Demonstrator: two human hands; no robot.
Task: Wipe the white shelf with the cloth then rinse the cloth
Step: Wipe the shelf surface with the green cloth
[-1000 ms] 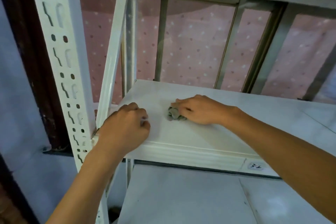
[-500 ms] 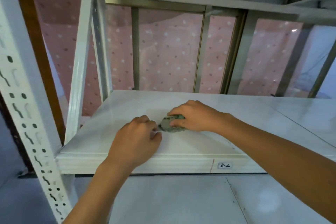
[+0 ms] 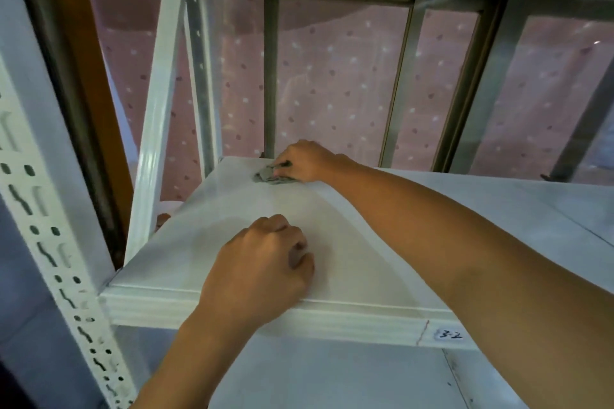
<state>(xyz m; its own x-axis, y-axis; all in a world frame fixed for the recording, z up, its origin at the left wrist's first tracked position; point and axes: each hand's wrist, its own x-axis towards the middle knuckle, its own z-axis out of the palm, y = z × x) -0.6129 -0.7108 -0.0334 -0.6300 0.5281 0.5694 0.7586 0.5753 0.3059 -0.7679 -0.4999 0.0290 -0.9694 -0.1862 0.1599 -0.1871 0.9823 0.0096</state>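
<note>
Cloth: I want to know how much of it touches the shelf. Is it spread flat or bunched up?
Bunched up. The cloth shows as a small crumpled wad under the right hand on the shelf.

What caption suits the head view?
Right hand presses grey cloth at white shelf's back edge; left hand braces near front.

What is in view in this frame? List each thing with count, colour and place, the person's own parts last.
shelf: one, white, centre, under both hands
lower shelf: one, white, below it
label: one, white with dark writing, on the shelf's front edge, right
posts: white, slotted, left side of the rack
cloth: one, grey-green, bunched, near the shelf's back left corner
curtain: pink, spotted, behind the window bars
left hand: one, fist resting near the shelf's front edge, holding nothing visible
right hand: one, pressing on the cloth
</note>
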